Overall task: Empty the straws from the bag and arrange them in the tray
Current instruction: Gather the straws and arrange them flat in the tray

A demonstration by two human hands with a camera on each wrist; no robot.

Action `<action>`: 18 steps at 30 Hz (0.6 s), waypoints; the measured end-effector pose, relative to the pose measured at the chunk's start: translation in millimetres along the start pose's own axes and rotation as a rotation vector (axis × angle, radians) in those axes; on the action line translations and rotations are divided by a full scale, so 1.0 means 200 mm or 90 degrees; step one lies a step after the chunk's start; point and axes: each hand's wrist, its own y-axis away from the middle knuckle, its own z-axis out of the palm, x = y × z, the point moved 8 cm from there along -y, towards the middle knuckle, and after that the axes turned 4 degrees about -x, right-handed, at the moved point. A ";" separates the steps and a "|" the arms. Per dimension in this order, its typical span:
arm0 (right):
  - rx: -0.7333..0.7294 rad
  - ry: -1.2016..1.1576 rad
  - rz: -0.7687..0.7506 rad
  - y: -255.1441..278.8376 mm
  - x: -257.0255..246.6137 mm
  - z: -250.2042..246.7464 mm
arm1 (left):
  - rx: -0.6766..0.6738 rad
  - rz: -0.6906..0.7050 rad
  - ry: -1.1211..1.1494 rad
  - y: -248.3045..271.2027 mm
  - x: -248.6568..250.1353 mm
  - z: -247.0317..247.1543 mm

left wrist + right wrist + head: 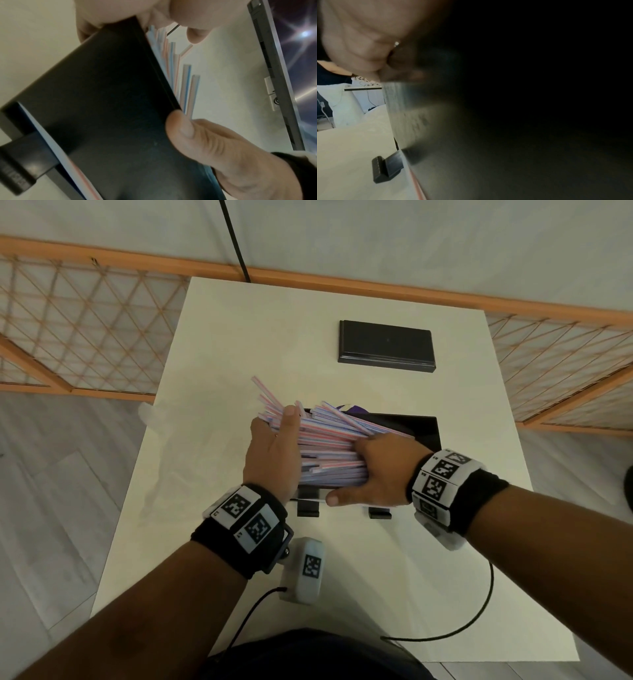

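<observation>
Centrally in the head view, the striped straws point(329, 446) are seen heaped over the black tray point(424, 429), which sits on the white table point(212, 337). The left hand point(272, 453) is laid flat, fingers straight, against the bundle's left ends. The right hand point(376, 470) is pressed on the bundle's right part; its fingers are buried, so their grip cannot be told. No writing is legible. The right wrist view is mostly dark.
</observation>
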 end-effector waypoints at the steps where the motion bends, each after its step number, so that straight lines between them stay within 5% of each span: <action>1: 0.007 -0.009 -0.008 -0.01 -0.01 -0.01 | -0.008 0.000 -0.005 0.00 0.00 0.01; 18: -0.035 -0.067 0.008 -0.04 -0.03 0.01 | -0.021 0.017 -0.002 0.01 0.00 0.03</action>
